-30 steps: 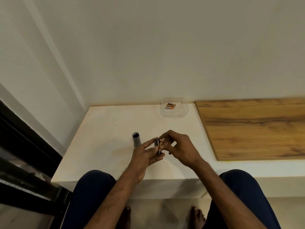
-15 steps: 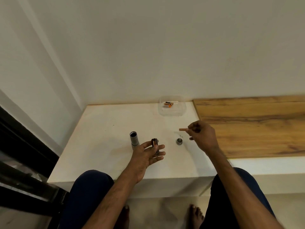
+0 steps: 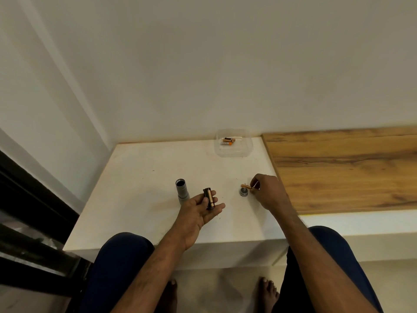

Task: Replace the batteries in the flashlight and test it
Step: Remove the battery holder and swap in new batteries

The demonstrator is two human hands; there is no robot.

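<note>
A person sits at a white tabletop [image 3: 140, 199] that stands in a corner of white walls. The left hand [image 3: 198, 210] is palm up above the tabletop, and the black battery holder [image 3: 208, 198] lies on its fingers [image 3: 217, 206]. The thumb presses on the holder from the left side, so the fingers are closed loosely on it. One copper-coloured cell is visible in the holder.

The grey flashlight body [image 3: 182, 192] stands upright on the tabletop, just to the left of the left hand, with its open dark end up. It touches neither hand.

The right hand [image 3: 267, 192] is lower and to the right, near the edge of a wooden board [image 3: 347, 168]. Its fingertips are pinched on one end of a single orange battery [image 3: 245, 186], which points to the left. Under this battery, on the tabletop, sits the round grey tail cap [image 3: 243, 192]; I cannot tell if the battery touches it.

At the back, against the wall, there is a clear plastic container [image 3: 247, 149] with two more batteries [image 3: 228, 141] inside. The person's knees in dark blue trousers and the bare feet are visible below.
</note>
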